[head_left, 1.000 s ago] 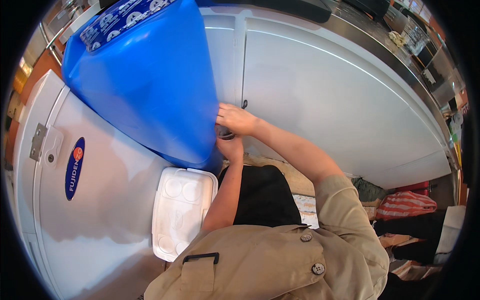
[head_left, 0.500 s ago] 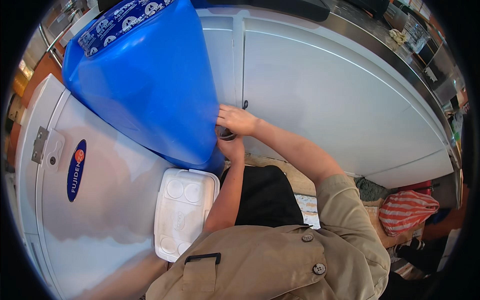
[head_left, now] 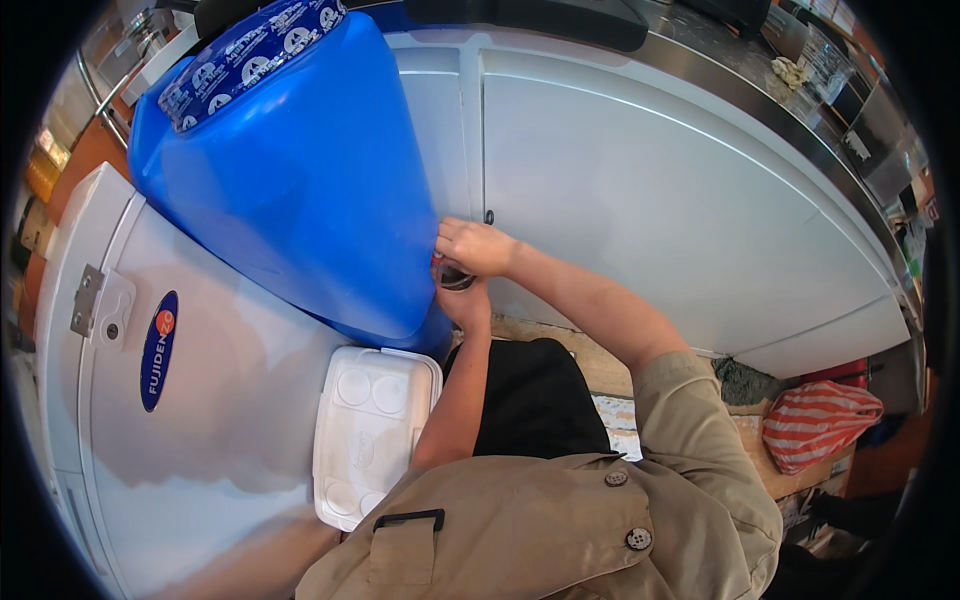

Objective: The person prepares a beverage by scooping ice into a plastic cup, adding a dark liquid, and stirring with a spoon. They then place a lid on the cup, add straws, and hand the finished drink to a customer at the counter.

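While the big blue container (head_left: 300,190) stands on the white chest freezer (head_left: 190,400), a small dark cup (head_left: 455,278) is held just at its lower right edge. The left hand (head_left: 465,303) is closed around the cup from below. The right hand (head_left: 478,246) is above it, fingers bent and pressed together against the container; what they pinch I cannot tell. Just below lies a white foam tray (head_left: 365,435). Behind the hands is a white cabinet (head_left: 650,190).
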### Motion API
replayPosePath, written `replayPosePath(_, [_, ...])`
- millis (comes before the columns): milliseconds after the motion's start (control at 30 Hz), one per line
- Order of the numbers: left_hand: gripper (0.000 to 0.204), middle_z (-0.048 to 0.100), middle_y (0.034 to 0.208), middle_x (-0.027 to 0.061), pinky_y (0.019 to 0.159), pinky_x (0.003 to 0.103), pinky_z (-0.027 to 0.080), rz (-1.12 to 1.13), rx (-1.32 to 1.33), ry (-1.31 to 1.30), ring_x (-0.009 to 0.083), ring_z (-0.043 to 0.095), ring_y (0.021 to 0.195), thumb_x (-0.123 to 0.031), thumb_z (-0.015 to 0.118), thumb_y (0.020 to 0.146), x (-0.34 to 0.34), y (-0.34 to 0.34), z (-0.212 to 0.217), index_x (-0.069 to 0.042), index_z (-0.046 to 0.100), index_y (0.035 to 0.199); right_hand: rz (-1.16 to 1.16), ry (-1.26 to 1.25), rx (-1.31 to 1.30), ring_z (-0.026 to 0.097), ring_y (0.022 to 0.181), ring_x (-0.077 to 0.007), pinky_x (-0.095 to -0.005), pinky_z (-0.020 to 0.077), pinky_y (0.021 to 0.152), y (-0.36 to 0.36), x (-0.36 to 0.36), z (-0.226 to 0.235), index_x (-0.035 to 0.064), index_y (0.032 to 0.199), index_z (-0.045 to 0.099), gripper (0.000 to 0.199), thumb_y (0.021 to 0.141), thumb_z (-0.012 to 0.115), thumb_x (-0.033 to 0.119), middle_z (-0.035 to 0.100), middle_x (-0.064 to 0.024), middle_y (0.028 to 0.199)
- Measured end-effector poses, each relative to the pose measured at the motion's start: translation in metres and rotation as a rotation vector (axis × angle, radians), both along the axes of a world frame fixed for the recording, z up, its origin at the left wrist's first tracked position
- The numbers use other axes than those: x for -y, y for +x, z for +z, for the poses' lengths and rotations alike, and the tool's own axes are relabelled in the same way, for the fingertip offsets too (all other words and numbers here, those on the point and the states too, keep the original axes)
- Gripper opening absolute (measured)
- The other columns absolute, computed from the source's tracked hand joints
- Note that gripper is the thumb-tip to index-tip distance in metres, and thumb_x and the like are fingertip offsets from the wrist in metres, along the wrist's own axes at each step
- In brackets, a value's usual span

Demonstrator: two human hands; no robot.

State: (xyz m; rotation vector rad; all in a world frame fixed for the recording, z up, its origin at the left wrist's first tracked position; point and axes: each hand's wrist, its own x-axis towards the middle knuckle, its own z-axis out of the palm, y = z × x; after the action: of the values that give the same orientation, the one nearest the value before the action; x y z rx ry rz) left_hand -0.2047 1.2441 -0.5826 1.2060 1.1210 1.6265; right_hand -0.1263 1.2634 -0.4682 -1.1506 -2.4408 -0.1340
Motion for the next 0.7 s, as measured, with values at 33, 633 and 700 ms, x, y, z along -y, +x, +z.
replayPosePath(33, [0.067, 0.058, 0.106, 0.0128, 0.084, 0.035, 0.044, -0.001, 0.005, 0.003, 0.0238, 0.057, 0.095, -0.007, 0.081, 0.056, -0.001, 0.000, -0.001, 0.001, 0.048, 0.113, 0.002, 0.003, -0.011, 0.054, 0.089, -0.0277, -0.0362, 0.0493, 0.075, 0.000, 0.000, 0.002, -0.0007, 0.090, 0.054, 0.024, 0.073, 0.062, 0.014, 0.055, -0.0113, 0.093])
replayPosePath(633, [0.069, 0.058, 0.108, 0.0185, 0.087, 0.039, 0.042, -0.004, -0.019, -0.008, 0.0307, 0.057, 0.099, -0.006, 0.081, 0.054, 0.003, -0.002, -0.001, 0.004, 0.049, 0.114, -0.654, -0.654, -0.104, 0.062, 0.085, -0.0367, -0.0430, 0.0506, 0.074, -0.029, -0.011, 0.034, -0.0013, 0.090, 0.064, 0.030, 0.080, 0.052, 0.024, 0.063, -0.0239, 0.089])
replayPosePath(700, [0.067, 0.058, 0.108, 0.0187, 0.086, 0.038, 0.043, -0.012, 0.015, -0.003, 0.0299, 0.057, 0.099, -0.006, 0.081, 0.055, 0.002, -0.002, -0.003, 0.004, 0.049, 0.113, -0.573, -0.619, -0.078, 0.062, 0.083, -0.0369, -0.0434, 0.0506, 0.073, -0.027, -0.009, 0.034, -0.0022, 0.091, 0.063, 0.030, 0.079, 0.054, 0.024, 0.063, -0.0240, 0.088])
